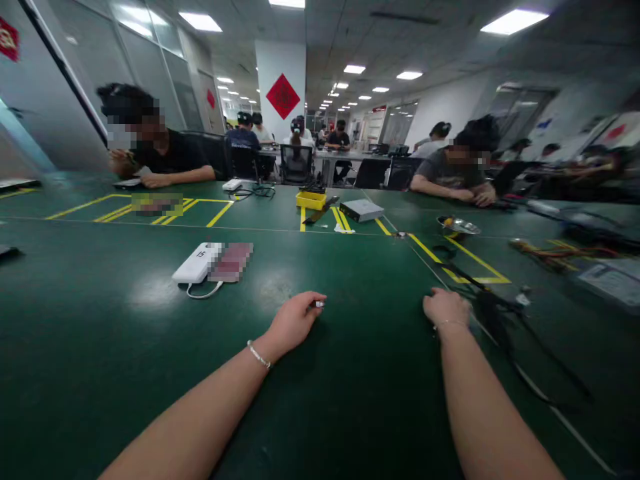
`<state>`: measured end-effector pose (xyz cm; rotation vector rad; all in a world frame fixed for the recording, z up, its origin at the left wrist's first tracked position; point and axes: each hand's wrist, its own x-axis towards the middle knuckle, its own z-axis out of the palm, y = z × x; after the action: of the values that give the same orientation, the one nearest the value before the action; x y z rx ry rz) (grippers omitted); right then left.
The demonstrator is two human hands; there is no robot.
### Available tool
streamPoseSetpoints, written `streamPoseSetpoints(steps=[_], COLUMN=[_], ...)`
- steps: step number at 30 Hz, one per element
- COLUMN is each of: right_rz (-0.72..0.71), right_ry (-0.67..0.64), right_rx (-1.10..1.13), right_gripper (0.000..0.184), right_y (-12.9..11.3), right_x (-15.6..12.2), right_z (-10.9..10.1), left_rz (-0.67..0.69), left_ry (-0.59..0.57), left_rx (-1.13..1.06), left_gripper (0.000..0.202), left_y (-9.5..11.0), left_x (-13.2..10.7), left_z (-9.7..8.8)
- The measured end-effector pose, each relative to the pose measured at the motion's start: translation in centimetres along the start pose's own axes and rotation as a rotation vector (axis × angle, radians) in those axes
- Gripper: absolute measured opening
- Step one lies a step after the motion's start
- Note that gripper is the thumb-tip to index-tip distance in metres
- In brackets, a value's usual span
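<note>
My left hand point(296, 319), with a beaded bracelet at the wrist, is just above the green table, left of the middle. Its thumb and fingers pinch a small white and silvery piece point(319, 304), too small to name. Farther right, my right hand point(447, 308) is low over the table, back of the hand up and fingers curled under. Whatever those fingers hold, if anything, is hidden. Black cables point(493, 313) run close by on its right. A white power bank point(198, 263) marked 15 lies beyond my left hand, its short white cable point(204, 295) looped in front.
Yellow tape lines mark the green table point(360, 387). A yellow tray point(311, 200), a grey metal box point(361, 210) and a clear-wrapped item point(457, 225) lie farther back. Tangled wires point(543, 252) and a silvery flat box point(613, 280) occupy the right. Two people sit across the table.
</note>
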<state>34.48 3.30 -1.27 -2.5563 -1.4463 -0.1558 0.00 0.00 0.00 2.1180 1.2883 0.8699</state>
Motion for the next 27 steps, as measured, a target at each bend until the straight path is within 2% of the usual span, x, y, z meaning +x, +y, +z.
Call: streamPoseSetpoints(steps=[4, 7, 9, 11, 13, 15, 17, 19, 21, 24, 27], right_rz=[0.02, 0.033, 0.001, -0.049, -0.087, -0.1, -0.095, -0.084, -0.077, -0.083, -0.08], right_ry=[-0.078, -0.083, -0.084, -0.135, -0.274, -0.484, -0.699, -0.865, -0.963, -1.039, -1.11], right_rx=[0.05, 0.183, 0.367, 0.668, 1.037, 1.365, 1.566, 1.651, 1.685, 1.713, 1.715], right_gripper=[0.031, 0.025, 0.021, 0.018, 0.017, 0.015, 0.014, 0.015, 0.018, 0.022, 0.016], right_y=[0.2, -0.8, -2.4, -4.8, -7.3, -9.5, -11.1, -12.0, -12.6, -13.1, -13.3], right_x=[0.3, 0.1, -0.6, -1.8, -3.6, -5.6, -7.5, -9.0, -10.1, -10.8, -10.9], right_z=[-0.4, -0.6, -0.7, -1.0, -1.5, -2.4, -3.4, -4.2, -4.7, -4.5, -3.9], left_rz=[-0.008, -0.026, -0.031, -0.038, -0.05, -0.048, -0.025, 0.002, 0.023, 0.041, 0.041], left_ry=[-0.007, -0.005, -0.004, -0.001, 0.006, 0.012, 0.011, 0.007, 0.008, 0.015, 0.027], left_rx=[-0.027, -0.054, -0.082, -0.105, -0.122, -0.138, -0.142, -0.129, -0.112, -0.093, -0.091], left_gripper=[0.025, 0.025, 0.024, 0.024, 0.024, 0.023, 0.022, 0.021, 0.019, 0.017, 0.017], left_y=[0.0, 0.0, -0.1, -0.2, -0.3, -0.4, -0.4, -0.2, 0.0, 0.3, 0.4], left_x=[0.1, 0.1, 0.1, 0.1, 0.2, 0.1, 0.1, 0.1, 0.0, 0.0, 0.0], left_z=[0.1, 0.0, 0.0, 0.0, 0.0, 0.1, 0.2, 0.1, 0.1, -0.1, -0.1])
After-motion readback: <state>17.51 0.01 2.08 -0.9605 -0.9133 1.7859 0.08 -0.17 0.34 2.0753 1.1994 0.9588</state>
